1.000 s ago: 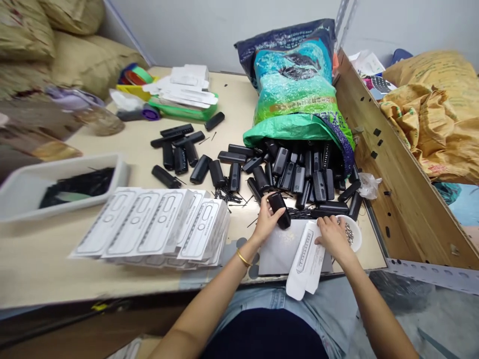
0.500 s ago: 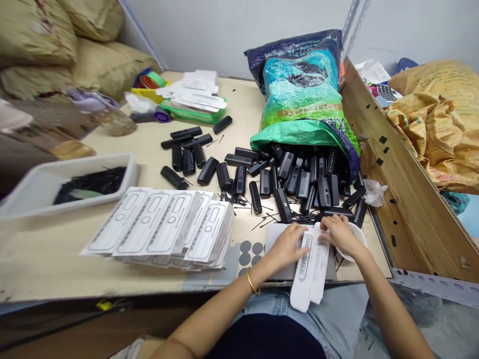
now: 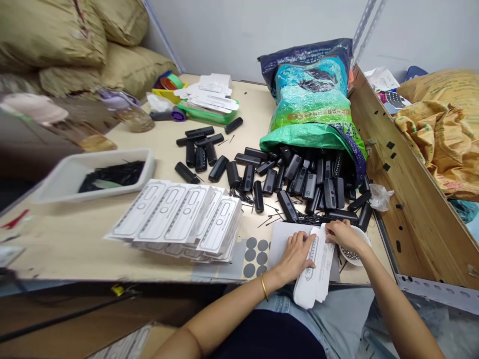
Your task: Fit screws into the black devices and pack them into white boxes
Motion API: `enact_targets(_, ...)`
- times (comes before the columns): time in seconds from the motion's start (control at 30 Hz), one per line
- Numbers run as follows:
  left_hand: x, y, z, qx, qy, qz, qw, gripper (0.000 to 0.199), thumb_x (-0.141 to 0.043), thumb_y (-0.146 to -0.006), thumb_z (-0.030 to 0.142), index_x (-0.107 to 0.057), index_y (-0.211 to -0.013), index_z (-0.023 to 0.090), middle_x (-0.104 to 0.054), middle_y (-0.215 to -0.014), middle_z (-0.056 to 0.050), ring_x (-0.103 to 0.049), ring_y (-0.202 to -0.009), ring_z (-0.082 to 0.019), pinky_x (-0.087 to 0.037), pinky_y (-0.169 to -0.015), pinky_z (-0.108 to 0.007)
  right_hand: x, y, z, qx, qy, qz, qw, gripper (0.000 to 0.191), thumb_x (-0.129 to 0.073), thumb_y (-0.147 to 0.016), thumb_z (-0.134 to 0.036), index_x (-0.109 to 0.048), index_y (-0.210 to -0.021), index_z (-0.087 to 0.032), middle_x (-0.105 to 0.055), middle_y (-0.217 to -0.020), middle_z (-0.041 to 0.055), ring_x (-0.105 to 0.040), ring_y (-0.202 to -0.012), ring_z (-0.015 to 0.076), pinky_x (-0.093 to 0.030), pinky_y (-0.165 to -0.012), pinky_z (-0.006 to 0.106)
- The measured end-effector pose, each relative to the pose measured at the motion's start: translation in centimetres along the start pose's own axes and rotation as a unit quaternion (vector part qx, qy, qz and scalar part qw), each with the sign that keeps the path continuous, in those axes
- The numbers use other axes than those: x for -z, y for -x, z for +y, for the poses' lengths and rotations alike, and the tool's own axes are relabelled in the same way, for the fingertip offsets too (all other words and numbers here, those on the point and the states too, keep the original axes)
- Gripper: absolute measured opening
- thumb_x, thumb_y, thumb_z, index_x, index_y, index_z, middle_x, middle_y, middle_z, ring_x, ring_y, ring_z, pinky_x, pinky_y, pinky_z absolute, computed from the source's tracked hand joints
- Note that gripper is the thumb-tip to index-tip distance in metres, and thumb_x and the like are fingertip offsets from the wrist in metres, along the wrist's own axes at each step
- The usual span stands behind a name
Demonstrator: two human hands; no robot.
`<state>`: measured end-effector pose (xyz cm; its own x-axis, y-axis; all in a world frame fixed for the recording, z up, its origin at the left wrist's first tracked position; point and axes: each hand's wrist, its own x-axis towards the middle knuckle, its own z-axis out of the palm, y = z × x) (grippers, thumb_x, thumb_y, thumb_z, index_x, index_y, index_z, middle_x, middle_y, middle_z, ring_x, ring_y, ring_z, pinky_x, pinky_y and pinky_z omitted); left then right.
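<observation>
A white printed card box [image 3: 320, 269], flat and long, lies at the table's front edge, its lower end jutting over my lap. My left hand [image 3: 297, 257] rests on its left side, thumb and fingers spread over the printed face. At its upper right corner, the fingers of my right hand [image 3: 342, 235] are pinched on the card. Under the box is a grey sheet [image 3: 280, 239]. A white bowl [image 3: 364, 239] of small metal parts stands beside my right hand. Stacks of printed white cards [image 3: 187, 214] lie to the left.
Black plastic devices [image 3: 288, 205] spill from a green and blue bag [image 3: 310, 99] beyond my hands. A white tray [image 3: 60, 192] holds black strips at the left. A wooden board [image 3: 389, 164] bounds the right side. Grey round stickers [image 3: 250, 255] lie near the front edge.
My left hand has come down flatter onto the card box, thumb now across its face. My right hand stays at the upper corner. The camera view has shifted left, showing more of the bowl's contents.
</observation>
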<state>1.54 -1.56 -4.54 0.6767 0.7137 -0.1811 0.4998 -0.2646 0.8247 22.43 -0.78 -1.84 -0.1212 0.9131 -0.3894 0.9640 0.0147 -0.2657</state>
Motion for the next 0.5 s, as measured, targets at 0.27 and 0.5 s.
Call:
enact_targets(0.27, 3.5, 0.4, 3.1, 0.092, 0.639, -0.154, 0.748, 0.045, -0.066, -0.076, 0.042, -0.060, -0.109, 0.012, -0.061, -0.100, -0.013, -0.061, -0.089, -0.023, -0.048, -0.085, -0.039, 2.4, -0.1, -1.2, 0.176, -0.354, 0.123, 0.910, 0.032, -0.056, -0.082, -0.048, -0.052, -0.065, -0.021, -0.059, -0.076, 0.0010, -0.055, -0.078, 0.0181, -0.042, -0.079, 0.036)
enact_targets(0.5, 4.4, -0.6, 2.6, 0.057, 0.657, -0.034, 0.751, 0.070, -0.068, -0.078, 0.033, -0.028, -0.136, 0.031, -0.064, -0.094, -0.006, -0.067, -0.068, -0.019, -0.054, -0.064, -0.033, -0.3, 0.2, -5.1, 0.040, -0.472, 0.313, 0.823, 0.023, -0.057, -0.082, -0.040, -0.060, -0.096, -0.022, -0.061, -0.100, 0.0049, -0.056, -0.093, 0.0197, -0.045, -0.083, 0.035)
